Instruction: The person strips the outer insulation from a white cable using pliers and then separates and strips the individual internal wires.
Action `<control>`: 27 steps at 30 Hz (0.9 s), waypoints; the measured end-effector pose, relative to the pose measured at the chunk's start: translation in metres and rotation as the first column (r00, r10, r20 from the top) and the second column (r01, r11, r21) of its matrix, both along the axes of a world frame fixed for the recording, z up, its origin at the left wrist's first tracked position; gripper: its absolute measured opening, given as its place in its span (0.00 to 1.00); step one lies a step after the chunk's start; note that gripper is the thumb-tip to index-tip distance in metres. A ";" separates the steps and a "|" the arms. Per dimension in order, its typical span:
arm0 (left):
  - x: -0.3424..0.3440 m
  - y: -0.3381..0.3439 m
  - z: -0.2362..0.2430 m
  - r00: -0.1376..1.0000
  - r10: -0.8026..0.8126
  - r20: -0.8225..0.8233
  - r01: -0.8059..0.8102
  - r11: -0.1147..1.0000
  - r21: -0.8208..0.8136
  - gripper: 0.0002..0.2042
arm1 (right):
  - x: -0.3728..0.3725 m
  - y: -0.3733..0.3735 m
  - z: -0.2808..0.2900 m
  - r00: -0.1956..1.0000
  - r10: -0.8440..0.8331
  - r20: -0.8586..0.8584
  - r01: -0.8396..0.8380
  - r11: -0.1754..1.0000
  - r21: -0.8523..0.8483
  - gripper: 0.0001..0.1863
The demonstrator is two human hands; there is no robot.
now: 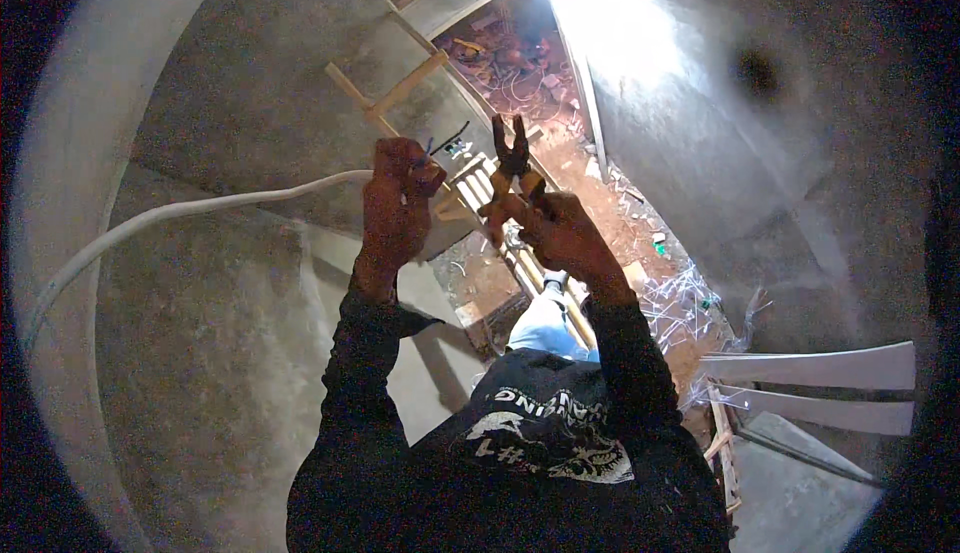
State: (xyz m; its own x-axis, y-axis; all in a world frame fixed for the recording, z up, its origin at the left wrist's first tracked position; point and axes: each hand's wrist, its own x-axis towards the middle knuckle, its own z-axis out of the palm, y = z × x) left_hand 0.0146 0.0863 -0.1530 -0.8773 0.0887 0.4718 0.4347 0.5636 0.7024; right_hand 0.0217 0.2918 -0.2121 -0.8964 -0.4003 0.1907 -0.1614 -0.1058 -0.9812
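My left hand (400, 193) is closed around the end of a white cable or conduit (230, 196), which curves in from the wall at the left. Short dark wires (450, 139) stick out past its fingers, one of them bluish. Across from it, my right hand (562, 235) grips a pair of pliers (511, 158) by the yellowish handles. The pliers' dark jaws point up and are parted, with nothing visible between them. A small gap separates the pliers from the wires.
Pale wooden slats (480, 188) of a ladder-like stand run below my hands, with my foot on or beside them. Rubble and thin plastic strips (680, 298) litter the floor. White boards (820, 368) jut at the right. Bright light (620, 28) hits the far wall.
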 end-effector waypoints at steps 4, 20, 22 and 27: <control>0.002 0.003 -0.002 1.000 -0.007 0.011 0.007 1.000 0.009 0.10 | -0.004 -0.012 -0.006 0.975 -0.121 -0.187 0.137 0.988 0.075 0.30; -0.002 0.014 -0.004 0.998 -0.063 0.017 0.064 0.996 -0.068 0.05 | -0.014 -0.003 0.017 0.952 -0.206 -0.224 0.264 0.927 0.266 0.30; -0.003 0.014 -0.003 0.998 -0.062 -0.002 0.061 0.993 -0.104 0.06 | -0.014 -0.002 0.021 0.972 -0.204 -0.116 0.231 0.917 0.326 0.31; -0.001 0.024 0.003 0.999 -0.044 0.015 0.046 0.982 -0.184 0.07 | -0.022 0.005 0.021 0.971 -0.196 -0.137 0.233 0.904 0.358 0.30</control>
